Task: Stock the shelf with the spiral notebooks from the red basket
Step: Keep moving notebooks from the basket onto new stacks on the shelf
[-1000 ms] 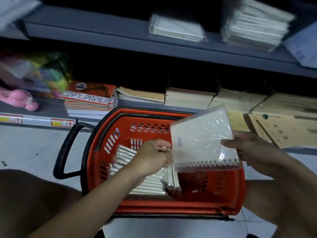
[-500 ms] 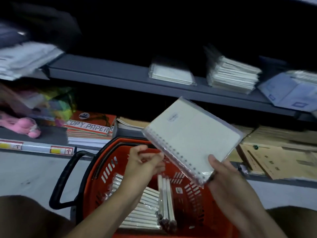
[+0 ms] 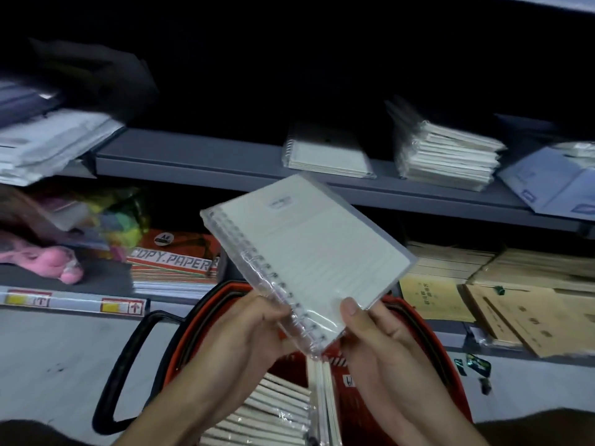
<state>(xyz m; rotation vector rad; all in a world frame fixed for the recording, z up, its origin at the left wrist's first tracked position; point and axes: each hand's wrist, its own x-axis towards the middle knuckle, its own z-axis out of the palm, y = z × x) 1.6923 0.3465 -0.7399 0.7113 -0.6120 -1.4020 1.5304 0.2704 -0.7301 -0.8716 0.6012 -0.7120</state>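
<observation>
A white spiral notebook in clear wrap is held tilted above the red basket, its spiral edge facing lower left. My left hand grips it at the spiral edge near the bottom. My right hand pinches the bottom corner, thumb on the cover. Several more wrapped notebooks lie and stand inside the basket. On the grey shelf behind sit a low pile of the same notebooks and a taller stack.
The basket's black handle hangs to the left over the pale floor. The lower shelf holds copy paper packs, brown envelopes and a pink toy. Blue-white packets lie at the grey shelf's right end, white paper stacks at its left.
The notebook has come up out of the basket and turned cover-up. My left hand, free half a second ago, now grips its spiral edge. The view has tilted up toward the shelf.
</observation>
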